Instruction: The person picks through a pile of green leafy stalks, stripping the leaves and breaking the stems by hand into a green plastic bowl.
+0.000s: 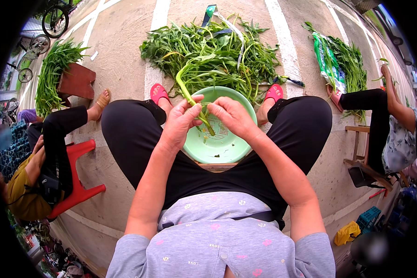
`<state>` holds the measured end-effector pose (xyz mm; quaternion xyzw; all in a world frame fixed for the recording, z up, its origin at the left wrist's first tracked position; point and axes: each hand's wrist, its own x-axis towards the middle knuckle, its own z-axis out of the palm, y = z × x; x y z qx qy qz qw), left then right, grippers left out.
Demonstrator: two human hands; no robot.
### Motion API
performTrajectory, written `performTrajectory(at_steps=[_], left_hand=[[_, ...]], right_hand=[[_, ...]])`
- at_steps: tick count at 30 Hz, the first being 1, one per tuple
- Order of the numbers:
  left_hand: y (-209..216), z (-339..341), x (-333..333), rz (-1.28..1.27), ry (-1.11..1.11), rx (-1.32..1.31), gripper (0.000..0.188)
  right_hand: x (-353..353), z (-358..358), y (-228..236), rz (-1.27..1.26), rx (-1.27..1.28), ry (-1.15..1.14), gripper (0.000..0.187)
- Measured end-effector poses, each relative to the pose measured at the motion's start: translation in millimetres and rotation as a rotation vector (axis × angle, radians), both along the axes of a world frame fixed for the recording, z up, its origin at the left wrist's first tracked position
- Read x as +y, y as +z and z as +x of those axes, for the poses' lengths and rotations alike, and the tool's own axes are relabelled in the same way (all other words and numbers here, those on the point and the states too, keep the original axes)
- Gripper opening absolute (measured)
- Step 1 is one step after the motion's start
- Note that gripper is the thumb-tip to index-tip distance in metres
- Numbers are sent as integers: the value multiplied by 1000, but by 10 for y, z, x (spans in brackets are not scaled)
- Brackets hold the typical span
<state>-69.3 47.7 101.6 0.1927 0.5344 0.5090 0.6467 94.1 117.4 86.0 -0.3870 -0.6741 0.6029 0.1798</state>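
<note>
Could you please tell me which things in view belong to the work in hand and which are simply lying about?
Seemingly part of the work:
green stem, held in the left hand, with the right hand close by
pale green basin beneath the hands
leafy pile beyond it

Seemingly just lying about:
yellow bag or cloth
teal crate
bicycle

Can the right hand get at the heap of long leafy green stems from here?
Probably yes: the bare right hand is above the round pale-green plastic basin, the heap lies just past the basin's far rim, and nothing visible blocks the way. Whether the fingers are gripping anything is unclear.
</note>
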Motion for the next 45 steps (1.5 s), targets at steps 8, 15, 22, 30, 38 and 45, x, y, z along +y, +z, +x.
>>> performTrajectory(at_steps=[8,15,22,30,38,45], left_hand=[[-94,-53,-16,-15,-5,51,36],[-58,-11,22,-18,136,-46,45],[-60,-47,4,-76,53,-11,47],[-64,-46,-20,-224,-120,-23,42],[13,-32,-4,-227,-201,16,30],[20,-32,6,-71,-153,-215,35]], right_hand=[[-79,-23,24,-299,194,173,23],[-66,-19,-33,-259,169,151,20],[-81,-34,-35,-318,205,46,22],[-94,-32,-49,-147,116,80,27],[-52,-40,-11,-170,74,140,22],[-40,-15,118,-543,312,-20,17]])
